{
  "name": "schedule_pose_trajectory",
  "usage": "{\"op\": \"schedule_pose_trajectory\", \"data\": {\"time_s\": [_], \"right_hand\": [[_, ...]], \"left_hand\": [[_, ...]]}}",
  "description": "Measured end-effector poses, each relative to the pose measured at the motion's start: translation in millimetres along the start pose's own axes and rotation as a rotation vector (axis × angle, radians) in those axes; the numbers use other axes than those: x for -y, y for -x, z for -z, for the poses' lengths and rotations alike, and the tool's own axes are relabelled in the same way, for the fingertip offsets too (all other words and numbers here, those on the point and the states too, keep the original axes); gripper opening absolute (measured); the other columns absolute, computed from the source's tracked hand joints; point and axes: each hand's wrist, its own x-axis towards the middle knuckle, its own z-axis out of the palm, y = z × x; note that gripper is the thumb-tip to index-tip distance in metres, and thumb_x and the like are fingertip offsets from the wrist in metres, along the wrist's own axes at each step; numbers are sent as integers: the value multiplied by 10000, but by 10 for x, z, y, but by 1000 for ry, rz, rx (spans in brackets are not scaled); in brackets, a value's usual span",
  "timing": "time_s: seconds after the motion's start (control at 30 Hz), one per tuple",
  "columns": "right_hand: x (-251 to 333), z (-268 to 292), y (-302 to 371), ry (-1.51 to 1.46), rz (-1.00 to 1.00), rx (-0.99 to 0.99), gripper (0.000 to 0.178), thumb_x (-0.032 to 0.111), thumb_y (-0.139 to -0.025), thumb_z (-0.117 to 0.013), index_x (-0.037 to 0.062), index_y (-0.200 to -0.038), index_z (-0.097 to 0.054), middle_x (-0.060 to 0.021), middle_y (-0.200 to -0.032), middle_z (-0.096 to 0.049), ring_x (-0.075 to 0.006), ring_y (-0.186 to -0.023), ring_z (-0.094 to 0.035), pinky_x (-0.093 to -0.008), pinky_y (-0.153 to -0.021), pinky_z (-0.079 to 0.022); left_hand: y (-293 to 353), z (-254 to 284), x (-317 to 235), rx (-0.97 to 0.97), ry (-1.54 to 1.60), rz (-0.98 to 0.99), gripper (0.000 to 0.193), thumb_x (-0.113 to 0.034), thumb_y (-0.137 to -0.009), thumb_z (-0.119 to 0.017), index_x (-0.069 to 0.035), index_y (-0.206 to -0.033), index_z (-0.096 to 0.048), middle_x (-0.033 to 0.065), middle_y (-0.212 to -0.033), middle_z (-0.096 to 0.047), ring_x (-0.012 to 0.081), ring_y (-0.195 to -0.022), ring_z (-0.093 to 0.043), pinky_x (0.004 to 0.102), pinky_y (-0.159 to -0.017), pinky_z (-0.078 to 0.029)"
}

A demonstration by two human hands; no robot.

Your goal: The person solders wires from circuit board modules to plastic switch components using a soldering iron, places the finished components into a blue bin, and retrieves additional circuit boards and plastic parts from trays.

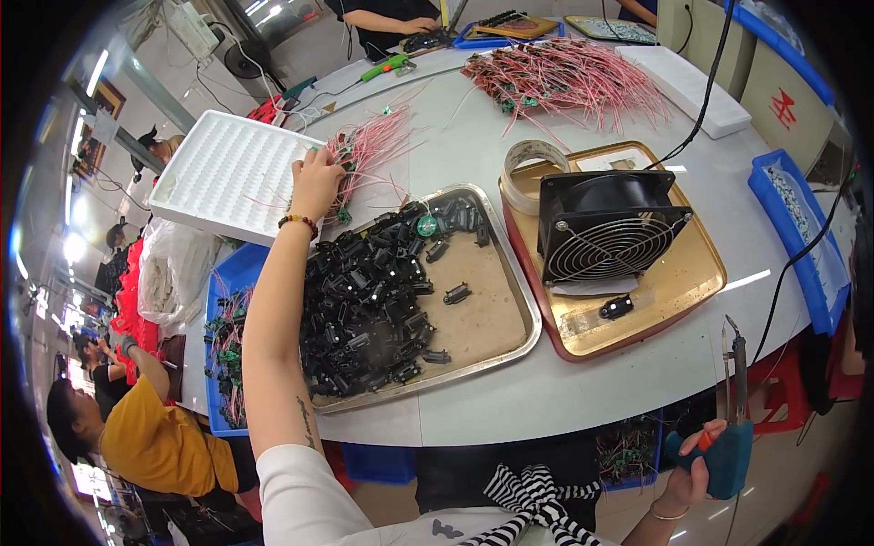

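My left hand (317,185) reaches over the near right edge of a white ridged foam tray (223,168). Its fingers are curled onto a bunch of small green circuit boards with pink wires (364,150); the fingertips are partly hidden. At the lower right, my right hand (696,466) grips a teal soldering gun (731,460), its metal tip pointing up beyond the table's edge. Below my left hand, a metal tray (487,314) holds a heap of small black housings (364,305). One round green board (427,225) lies on the heap.
A black fan (610,232) and a tape roll (521,196) stand on a gold tray (701,259), with one black housing (616,307) in front. More wired boards (569,82) lie at the back. Blue bins (801,259) flank the table. Co-workers sit left and across.
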Motion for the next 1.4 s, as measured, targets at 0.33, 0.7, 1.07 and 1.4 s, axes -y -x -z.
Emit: {"op": "schedule_pose_trajectory", "data": {"time_s": [0.33,0.7,1.07,1.4], "right_hand": [[9,-13,-17,11,-5,-3,447,196,-681,-565,-46,-1041,-461,-145,-1057,-431,-130,-633,-486,-220,-580,-348],[0,-5,-17,3,-18,-5,455,197,-680,-567,-50,-1044,-452,-144,-1050,-427,-130,-636,-485,-221,-575,-350],[-19,17,-20,7,-1,-5,444,190,-677,-560,-51,-1037,-462,-143,-1055,-423,-132,-634,-480,-223,-569,-349],[-26,32,-16,-2,-1,-10,427,179,-680,-547,-43,-1037,-473,-137,-1060,-421,-129,-638,-471,-229,-582,-344]], "left_hand": [[-3,-194,159,-225,501,390,123,-182,-803,-614,-108,-869,-687,94,-837,-644,281,-808,-589,375,-707,-445],[-30,-269,252,-151,483,479,168,-243,-851,-546,-112,-885,-644,107,-796,-662,299,-776,-627,401,-686,-445],[-81,-122,163,78,381,448,171,-242,-806,-616,-126,-904,-696,94,-830,-658,265,-770,-624,387,-684,-465],[-180,-126,-14,73,212,421,109,-246,-778,-638,-190,-822,-720,65,-903,-612,256,-908,-562,467,-785,-374]]}}
